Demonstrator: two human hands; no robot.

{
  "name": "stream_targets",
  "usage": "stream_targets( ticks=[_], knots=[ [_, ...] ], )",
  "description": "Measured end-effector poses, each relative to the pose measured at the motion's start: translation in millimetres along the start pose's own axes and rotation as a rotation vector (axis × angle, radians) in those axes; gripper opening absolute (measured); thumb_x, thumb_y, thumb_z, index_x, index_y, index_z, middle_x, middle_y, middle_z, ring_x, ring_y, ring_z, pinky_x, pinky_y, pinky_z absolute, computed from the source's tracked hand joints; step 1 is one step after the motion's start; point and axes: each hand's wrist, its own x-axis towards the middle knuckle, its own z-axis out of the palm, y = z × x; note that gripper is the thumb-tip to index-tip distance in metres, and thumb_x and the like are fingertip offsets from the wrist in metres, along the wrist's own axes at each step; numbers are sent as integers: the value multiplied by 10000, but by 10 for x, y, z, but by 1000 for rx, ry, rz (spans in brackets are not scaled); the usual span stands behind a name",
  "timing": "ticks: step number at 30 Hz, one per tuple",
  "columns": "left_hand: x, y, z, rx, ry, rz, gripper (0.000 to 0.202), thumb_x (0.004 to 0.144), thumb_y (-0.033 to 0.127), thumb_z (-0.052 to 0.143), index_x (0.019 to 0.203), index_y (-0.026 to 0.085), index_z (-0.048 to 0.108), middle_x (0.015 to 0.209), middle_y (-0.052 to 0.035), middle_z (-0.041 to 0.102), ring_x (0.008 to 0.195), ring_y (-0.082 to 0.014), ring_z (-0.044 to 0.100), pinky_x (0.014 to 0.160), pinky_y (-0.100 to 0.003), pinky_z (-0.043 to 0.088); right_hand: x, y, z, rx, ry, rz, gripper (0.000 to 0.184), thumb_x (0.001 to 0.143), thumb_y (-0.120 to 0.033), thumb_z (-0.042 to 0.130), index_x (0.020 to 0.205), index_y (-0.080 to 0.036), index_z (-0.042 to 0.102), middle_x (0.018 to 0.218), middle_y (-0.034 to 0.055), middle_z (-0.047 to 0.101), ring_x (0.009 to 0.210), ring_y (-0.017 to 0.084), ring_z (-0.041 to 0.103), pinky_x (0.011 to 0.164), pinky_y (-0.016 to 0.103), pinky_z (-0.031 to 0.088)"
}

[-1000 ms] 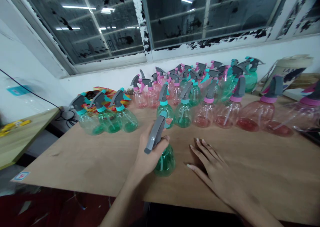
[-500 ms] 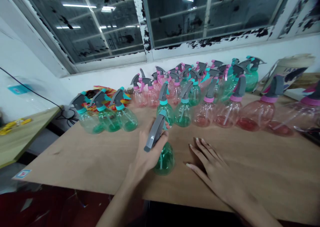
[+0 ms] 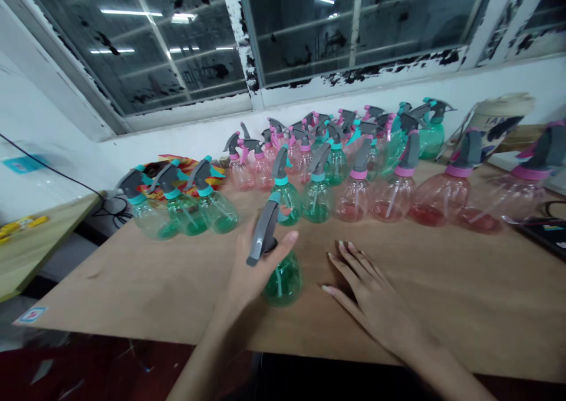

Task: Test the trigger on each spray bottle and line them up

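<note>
My left hand (image 3: 256, 271) is around the neck of a green spray bottle (image 3: 284, 280) standing upright on the table. The bottle's grey sprayer head rises between my thumb and fingers; the thumb sticks out to the right, and most fingers are hidden behind the head. Green liquid shows inside the clear body. To the right, my right hand (image 3: 371, 295) lies flat on the wooden table (image 3: 154, 289), fingers spread, apart from the bottle. Just beyond stand another green spray bottle (image 3: 316, 203) and a pink spray bottle (image 3: 351, 203).
Three green spray bottles (image 3: 221, 212) stand at the left before a colourful cloth (image 3: 177, 168). Several pink and green bottles crowd against the wall, with a row of pink bottles (image 3: 435, 197) at right. A printed bag (image 3: 497, 118) and a black flat object (image 3: 546, 233) are at far right.
My left thumb has lifted and straightened outward from the sprayer. The bottle stays in place on the table. My right hand stays flat; the view has shifted slightly.
</note>
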Motion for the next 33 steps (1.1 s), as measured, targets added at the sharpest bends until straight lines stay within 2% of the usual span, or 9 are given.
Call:
stream_targets(
  ticks=[3, 8, 10, 14, 17, 21, 24, 27, 33],
  knots=[
    [-38, -25, -11, -3, 19, 1, 484, 775, 435, 657, 1217, 296, 518, 972, -38, 675, 697, -188, 611, 646, -336, 499, -3, 5, 0, -16, 1, -10, 621, 919, -565, 361, 1336, -132, 515, 1453, 144, 417, 1368, 277, 335, 1086, 488, 357],
    [-127, -72, -45, 6, 83, 38, 640, 720, 421, 716, 1282, 331, 424, 1261, -49, 578, 1012, -235, 596, 841, -367, 498, -5, -1, 6, -10, 11, -5, 618, 917, -570, 363, 1336, -141, 516, 1451, 134, 425, 1368, 270, 337, 1090, 484, 350],
    [-183, -65, -64, 67, 73, 37, 612, 730, 408, 717, 1266, 313, 438, 1177, -50, 613, 1002, -234, 605, 848, -369, 499, -9, -1, 15, 3, 16, 4, 617, 912, -577, 369, 1335, -153, 518, 1450, 128, 430, 1372, 266, 332, 1095, 486, 342],
    [-290, -43, -126, 177, 28, 7, 267, 815, 410, 638, 1009, 242, 567, 861, -25, 653, 830, -216, 643, 736, -347, 517, -19, 9, 35, 22, 17, 10, 620, 907, -588, 371, 1339, -167, 516, 1451, 127, 430, 1372, 266, 335, 1099, 497, 333],
    [-281, -142, -206, 217, 57, 17, 251, 812, 437, 642, 940, 226, 599, 893, -43, 665, 861, -226, 648, 751, -355, 515, -26, 19, 48, 12, 16, 7, 624, 909, -587, 366, 1337, -159, 517, 1451, 128, 430, 1373, 262, 334, 1102, 490, 331],
    [-34, -464, -353, 224, 125, 12, 319, 793, 485, 649, 924, 196, 622, 974, -70, 672, 923, -242, 650, 804, -372, 504, -31, 29, 60, -32, 20, -13, 635, 913, -586, 351, 1323, -135, 530, 1441, 132, 444, 1366, 269, 347, 1095, 487, 343],
    [265, -663, -465, 339, 168, 30, 326, 773, 499, 641, 848, 182, 618, 837, -57, 668, 816, -244, 656, 709, -344, 499, -33, 36, 68, -55, 16, -27, 632, 918, -581, 341, 1321, -132, 532, 1439, 128, 447, 1362, 276, 354, 1076, 490, 369],
    [534, -740, -530, 488, 207, 73, 305, 765, 485, 643, 835, 192, 597, 767, -43, 649, 766, -253, 656, 654, -326, 466, -37, 44, 77, -57, 13, -32, 635, 919, -581, 340, 1323, -129, 529, 1438, 130, 447, 1360, 278, 357, 1074, 493, 372],
    [837, -797, -497, 491, 197, 114, 252, 785, 409, 655, 855, 193, 546, 699, -14, 604, 708, -223, 633, 647, -302, 444, -51, 51, 88, -49, 15, -29, 642, 922, -581, 325, 1327, -123, 523, 1447, 130, 438, 1374, 269, 334, 1100, 484, 335]
  ],
)
